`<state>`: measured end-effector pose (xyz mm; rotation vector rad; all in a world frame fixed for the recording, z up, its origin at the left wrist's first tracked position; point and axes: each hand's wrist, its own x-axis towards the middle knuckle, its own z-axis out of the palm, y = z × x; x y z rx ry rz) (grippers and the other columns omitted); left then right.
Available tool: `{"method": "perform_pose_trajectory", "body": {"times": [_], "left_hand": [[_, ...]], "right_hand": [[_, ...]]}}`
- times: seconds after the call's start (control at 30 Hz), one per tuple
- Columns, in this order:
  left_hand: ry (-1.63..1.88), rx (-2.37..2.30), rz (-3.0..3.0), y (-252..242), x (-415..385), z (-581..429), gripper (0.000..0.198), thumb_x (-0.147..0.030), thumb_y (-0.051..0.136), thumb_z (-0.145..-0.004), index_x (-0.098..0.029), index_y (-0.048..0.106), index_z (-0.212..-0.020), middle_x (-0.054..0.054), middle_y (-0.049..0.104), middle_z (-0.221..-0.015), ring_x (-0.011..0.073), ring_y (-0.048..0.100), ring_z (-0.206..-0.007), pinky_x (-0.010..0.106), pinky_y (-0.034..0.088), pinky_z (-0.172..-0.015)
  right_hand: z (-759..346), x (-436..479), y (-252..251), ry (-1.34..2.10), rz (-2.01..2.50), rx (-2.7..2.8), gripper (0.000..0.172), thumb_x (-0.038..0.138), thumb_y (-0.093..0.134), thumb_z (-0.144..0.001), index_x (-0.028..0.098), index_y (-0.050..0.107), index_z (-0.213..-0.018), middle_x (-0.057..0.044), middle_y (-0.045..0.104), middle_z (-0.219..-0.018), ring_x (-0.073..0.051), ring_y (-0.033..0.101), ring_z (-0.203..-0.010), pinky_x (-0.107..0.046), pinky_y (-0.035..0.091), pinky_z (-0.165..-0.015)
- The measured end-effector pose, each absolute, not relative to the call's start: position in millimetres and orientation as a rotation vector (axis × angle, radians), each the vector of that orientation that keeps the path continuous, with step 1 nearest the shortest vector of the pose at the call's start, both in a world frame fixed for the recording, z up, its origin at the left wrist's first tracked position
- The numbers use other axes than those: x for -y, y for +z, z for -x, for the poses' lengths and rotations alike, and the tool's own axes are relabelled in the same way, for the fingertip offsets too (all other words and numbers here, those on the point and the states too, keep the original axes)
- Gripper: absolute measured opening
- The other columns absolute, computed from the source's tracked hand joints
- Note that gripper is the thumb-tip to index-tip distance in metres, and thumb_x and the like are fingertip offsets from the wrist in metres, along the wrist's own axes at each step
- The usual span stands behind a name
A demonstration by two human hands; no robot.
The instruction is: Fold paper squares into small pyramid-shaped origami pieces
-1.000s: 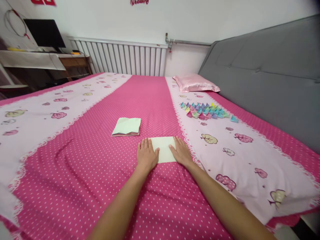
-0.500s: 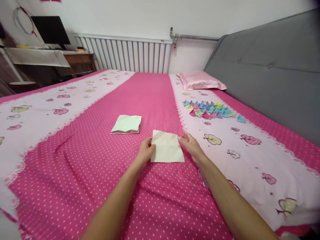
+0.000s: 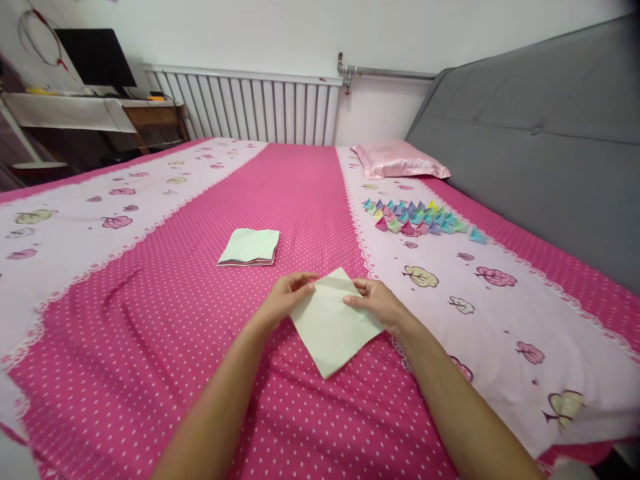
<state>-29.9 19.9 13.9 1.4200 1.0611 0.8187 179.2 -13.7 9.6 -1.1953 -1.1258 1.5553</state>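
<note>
Your left hand (image 3: 285, 297) and right hand (image 3: 377, 303) now pinch upper edges of pale green paper sheet (image 3: 333, 330). Sheet was flat and square-on, now turned corner-down. Paper stack (image 3: 249, 247) at 11 o'clock unmoved.

A: Do we find any writing, label or number here?
B: No, we can read none; the paper (image 3: 331, 330), the bedsheet (image 3: 300, 200) and the wall (image 3: 250, 33) show us no letters.
</note>
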Motion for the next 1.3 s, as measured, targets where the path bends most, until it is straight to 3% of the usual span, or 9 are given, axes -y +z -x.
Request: {"method": "perform_pose_trajectory", "body": {"times": [0.17, 0.33, 0.63, 0.73, 0.83, 0.93, 1.0, 1.13, 1.3], "left_hand": [[1.342, -1.535, -1.944, 8.3, -21.4, 18.6, 0.030, -0.035, 0.051, -0.081, -0.016, 0.061, -0.102, 0.009, 0.061, -0.103, 0.0206, 0.055, -0.098, 0.037, 0.044, -0.088], [1.116, -1.336, -2.405, -0.1, -14.2, 2.6, 0.031, -0.026, 0.038, -0.088, -0.019, 0.056, -0.112, 0.007, 0.055, -0.122, 0.0185, 0.048, -0.115, 0.035, 0.037, -0.100], [0.993, -1.231, -2.551, -2.7, -8.6, -8.4, 0.035, -0.026, 0.032, -0.090, -0.017, 0.053, -0.117, 0.008, 0.051, -0.129, 0.0185, 0.047, -0.118, 0.036, 0.037, -0.101], [0.791, -1.305, -2.609, -10.0, -9.1, -14.6, 0.041, -0.028, 0.032, -0.090, -0.012, 0.047, -0.125, 0.012, 0.045, -0.135, 0.0213, 0.039, -0.126, 0.038, 0.032, -0.105], [0.488, -1.425, -2.617, -20.7, -10.5, -20.8, 0.051, -0.033, 0.032, -0.090, -0.005, 0.038, -0.132, 0.017, 0.037, -0.140, 0.0258, 0.030, -0.131, 0.042, 0.025, -0.108], [0.346, -1.495, -2.620, -27.9, -11.0, -24.4, 0.059, -0.040, 0.028, -0.090, -0.003, 0.033, -0.135, 0.018, 0.032, -0.142, 0.0274, 0.024, -0.134, 0.043, 0.020, -0.109], [0.323, -1.514, -2.638, -29.6, -10.6, -25.0, 0.060, -0.042, 0.025, -0.090, -0.004, 0.032, -0.136, 0.017, 0.030, -0.143, 0.0274, 0.021, -0.134, 0.042, 0.018, -0.110], [0.253, -1.488, -2.678, -30.1, -9.8, -22.6, 0.057, -0.036, 0.028, -0.089, -0.005, 0.027, -0.138, 0.017, 0.025, -0.145, 0.0265, 0.017, -0.136, 0.042, 0.015, -0.110], [0.194, -1.449, -2.698, -28.2, -7.6, -19.9, 0.058, -0.032, 0.033, -0.087, -0.009, 0.025, -0.139, 0.015, 0.022, -0.147, 0.0269, 0.015, -0.136, 0.043, 0.014, -0.110]], "right_hand": [[-176.8, -3.4, -16.7, 1.181, 1.379, 0.876, 0.034, 0.018, 0.065, -0.062, 0.016, 0.057, -0.095, -0.009, 0.069, -0.100, -0.024, 0.066, -0.089, -0.038, 0.054, -0.077], [-178.8, -11.7, -31.5, 1.021, 1.537, 1.057, 0.039, 0.019, 0.061, -0.062, 0.017, 0.056, -0.101, -0.008, 0.069, -0.101, -0.025, 0.065, -0.092, -0.041, 0.052, -0.079], [-189.8, -9.8, -12.9, 1.413, 1.356, 1.038, 0.039, 0.016, 0.069, -0.057, 0.013, 0.059, -0.094, -0.009, 0.071, -0.087, -0.023, 0.067, -0.075, -0.034, 0.054, -0.068], [-192.8, -11.8, -18.6, 1.249, 1.504, 1.208, 0.044, 0.016, 0.068, -0.059, 0.014, 0.056, -0.101, -0.008, 0.070, -0.089, -0.022, 0.066, -0.076, -0.035, 0.053, -0.069], [-195.5, -10.4, -22.1, 0.775, 1.723, 1.385, 0.060, 0.018, 0.069, -0.059, 0.015, 0.050, -0.116, -0.009, 0.067, -0.097, -0.023, 0.064, -0.084, -0.041, 0.050, -0.079], [-191.2, -4.6, -15.4, 0.306, 1.674, 1.507, 0.060, 0.025, 0.062, -0.070, 0.013, 0.043, -0.126, -0.016, 0.058, -0.115, -0.027, 0.056, -0.103, -0.047, 0.042, -0.091], [-180.8, 0.0, -8.4, 0.201, 1.504, 1.645, 0.053, 0.030, 0.052, -0.080, 0.014, 0.041, -0.129, -0.017, 0.050, -0.127, -0.026, 0.047, -0.117, -0.047, 0.036, -0.099], [-150.7, 6.1, -5.9, 0.286, 1.269, 2.058, 0.052, 0.035, 0.039, -0.088, 0.014, 0.034, -0.136, -0.012, 0.038, -0.140, -0.021, 0.029, -0.132, -0.042, 0.024, -0.108], [-135.7, 4.7, -22.5, 0.521, 1.358, 2.224, 0.061, 0.047, 0.024, -0.091, 0.010, 0.024, -0.141, -0.011, 0.025, -0.147, -0.019, 0.019, -0.136, -0.039, 0.017, -0.111]]}}
